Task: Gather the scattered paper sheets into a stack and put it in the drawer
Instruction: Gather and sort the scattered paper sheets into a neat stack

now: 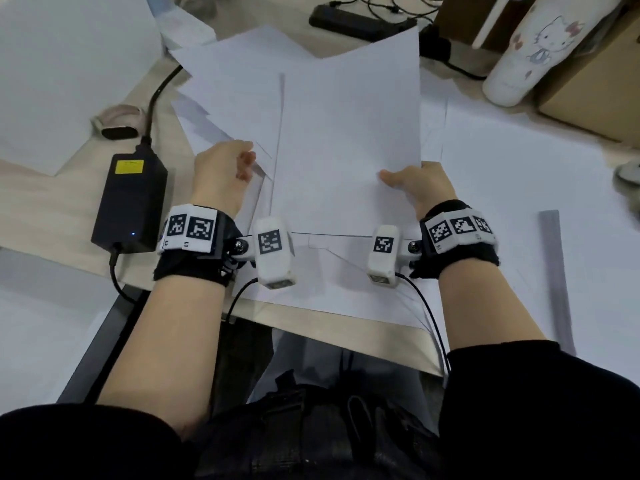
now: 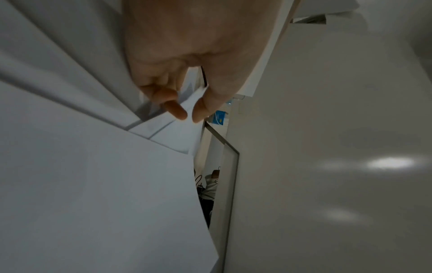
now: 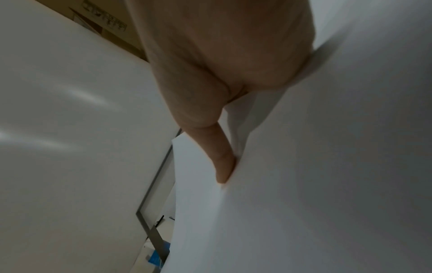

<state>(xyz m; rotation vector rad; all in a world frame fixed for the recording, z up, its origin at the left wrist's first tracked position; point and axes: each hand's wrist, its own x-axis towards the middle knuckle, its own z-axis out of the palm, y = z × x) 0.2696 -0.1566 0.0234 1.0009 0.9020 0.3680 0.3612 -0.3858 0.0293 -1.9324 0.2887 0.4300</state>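
Observation:
Several white paper sheets (image 1: pixel 346 140) are held loosely fanned above the desk, their corners out of line. My left hand (image 1: pixel 225 171) pinches the left edge of the sheets, thumb against fingertip, as the left wrist view shows at the pinched paper corner (image 2: pixel 190 109). My right hand (image 1: pixel 415 185) grips the bundle's lower right corner, thumb on top. In the right wrist view one finger (image 3: pixel 222 162) presses along the underside of the sheets (image 3: pixel 304 184). More sheets (image 1: pixel 502 174) lie flat on the desk below. No drawer is in view.
A black power adapter (image 1: pixel 133 199) with its cable lies left of my left hand. A pale smartwatch (image 1: pixel 117 124) sits behind it. A white bottle (image 1: pixel 530 50) and a cardboard box (image 1: pixel 595 88) stand at the back right. A black power strip (image 1: pixel 356 20) lies at the back.

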